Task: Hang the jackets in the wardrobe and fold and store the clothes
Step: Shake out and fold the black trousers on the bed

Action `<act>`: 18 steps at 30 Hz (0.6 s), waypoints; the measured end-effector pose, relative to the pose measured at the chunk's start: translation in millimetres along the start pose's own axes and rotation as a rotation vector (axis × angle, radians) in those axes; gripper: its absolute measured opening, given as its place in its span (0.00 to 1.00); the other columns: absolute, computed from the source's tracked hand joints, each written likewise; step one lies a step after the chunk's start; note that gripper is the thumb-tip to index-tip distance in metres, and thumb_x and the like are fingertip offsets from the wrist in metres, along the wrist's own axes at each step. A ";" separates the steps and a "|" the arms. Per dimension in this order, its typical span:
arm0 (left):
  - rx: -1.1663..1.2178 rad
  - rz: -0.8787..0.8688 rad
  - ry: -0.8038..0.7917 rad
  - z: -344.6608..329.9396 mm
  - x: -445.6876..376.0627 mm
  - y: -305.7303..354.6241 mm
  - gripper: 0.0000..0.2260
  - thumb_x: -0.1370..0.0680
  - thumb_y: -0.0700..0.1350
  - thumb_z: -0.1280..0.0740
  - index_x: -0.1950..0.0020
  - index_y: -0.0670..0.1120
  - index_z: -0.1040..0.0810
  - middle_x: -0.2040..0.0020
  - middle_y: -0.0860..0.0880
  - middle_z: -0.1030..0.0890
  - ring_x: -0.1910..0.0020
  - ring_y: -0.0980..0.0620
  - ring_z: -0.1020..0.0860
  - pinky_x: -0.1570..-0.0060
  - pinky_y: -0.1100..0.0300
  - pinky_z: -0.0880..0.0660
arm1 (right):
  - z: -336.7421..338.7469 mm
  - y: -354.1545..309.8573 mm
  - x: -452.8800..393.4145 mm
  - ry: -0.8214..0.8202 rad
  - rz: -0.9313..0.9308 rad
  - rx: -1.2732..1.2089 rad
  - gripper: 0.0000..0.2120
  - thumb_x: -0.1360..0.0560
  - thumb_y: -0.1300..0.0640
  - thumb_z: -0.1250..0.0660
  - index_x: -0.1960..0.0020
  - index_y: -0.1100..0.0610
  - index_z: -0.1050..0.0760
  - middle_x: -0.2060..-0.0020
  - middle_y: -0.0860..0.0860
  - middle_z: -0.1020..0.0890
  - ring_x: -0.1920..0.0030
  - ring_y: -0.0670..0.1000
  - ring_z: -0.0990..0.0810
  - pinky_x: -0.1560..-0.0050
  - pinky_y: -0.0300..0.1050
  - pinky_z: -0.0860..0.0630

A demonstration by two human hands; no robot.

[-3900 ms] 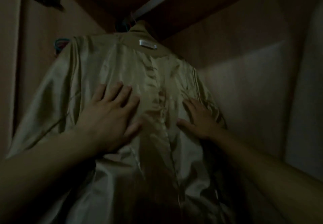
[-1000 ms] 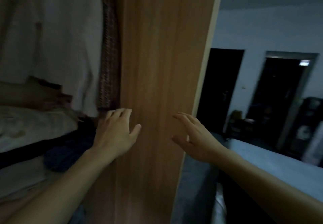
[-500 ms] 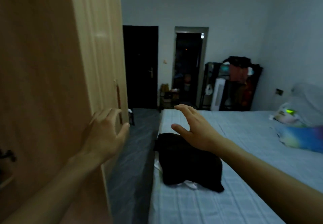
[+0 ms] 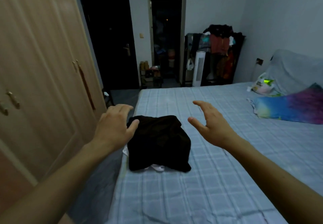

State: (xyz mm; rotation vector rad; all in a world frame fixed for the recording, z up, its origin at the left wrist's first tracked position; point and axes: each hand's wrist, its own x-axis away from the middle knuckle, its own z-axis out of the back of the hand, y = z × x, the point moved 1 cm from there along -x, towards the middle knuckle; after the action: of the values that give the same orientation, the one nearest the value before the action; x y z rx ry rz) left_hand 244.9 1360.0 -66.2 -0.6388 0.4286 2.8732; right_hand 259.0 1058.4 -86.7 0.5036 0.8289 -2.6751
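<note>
A black bundle (image 4: pixel 158 142) of clothes lies near the left edge of the bed (image 4: pixel 227 180), with a bit of white cloth (image 4: pixel 158 167) poking out from under its near side. Take the bundle as your landmark. Your left hand (image 4: pixel 113 127) hovers at its left shoulder, fingers loosely curved and spread, the thumb over or at its top corner; whether it touches cannot be told, and it holds nothing. Your right hand (image 4: pixel 209 127) hangs just right of the bundle, palm turned inward, fingers apart and relaxed, also empty. To do this step well, bring both hands down on opposite sides of the bundle, slide your fingers beneath so the white piece comes along, and lift it as one mass; the soft cloth will likely sag and shed a layer if you pinch only the top. Left of the bundle stands the wardrobe (image 4: pixel 43 75), its doors closed in this view, so you may need one hand free to open it. Beyond and to the right lies a bright pillow (image 4: pixel 288 108) and a plastic bag (image 4: pixel 263 85); far behind stands a rack (image 4: pixel 220 48) heaped with garments. Count: one black bundle, one white piece showing, two hands, one wardrobe, one pillow, one bag, one rack.
</note>
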 end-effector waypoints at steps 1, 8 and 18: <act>-0.002 -0.005 -0.009 -9.3 -5.7 5.8 0.25 0.23 0.59 0.37 0.32 0.45 0.25 0.36 0.45 0.22 0.36 0.43 0.26 0.39 0.46 0.27 | 2.0 13.5 2.4 0.005 -0.015 -0.006 0.29 0.21 0.42 0.37 0.25 0.53 0.38 0.28 0.50 0.32 0.28 0.50 0.34 0.28 0.47 0.37; 0.004 -0.075 -0.069 -74.4 -54.8 37.1 0.22 0.21 0.56 0.34 0.31 0.47 0.27 0.34 0.48 0.24 0.35 0.46 0.28 0.38 0.47 0.28 | -15.4 80.2 14.3 -0.037 -0.116 0.020 0.31 0.22 0.40 0.38 0.25 0.54 0.37 0.28 0.52 0.31 0.27 0.52 0.34 0.27 0.51 0.36; 0.179 -0.073 -0.108 -171.3 -143.4 22.6 0.22 0.21 0.56 0.34 0.30 0.47 0.27 0.33 0.50 0.25 0.33 0.48 0.29 0.36 0.52 0.31 | -61.7 128.6 -50.8 -0.074 -0.207 0.053 0.29 0.22 0.44 0.35 0.25 0.53 0.37 0.27 0.49 0.32 0.27 0.50 0.34 0.28 0.45 0.38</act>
State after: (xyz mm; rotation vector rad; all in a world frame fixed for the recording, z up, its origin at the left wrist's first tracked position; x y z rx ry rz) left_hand 434.6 1271.0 -146.8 -0.4564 0.6232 2.7442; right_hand 367.6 1001.9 -175.8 0.3444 0.8321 -2.8914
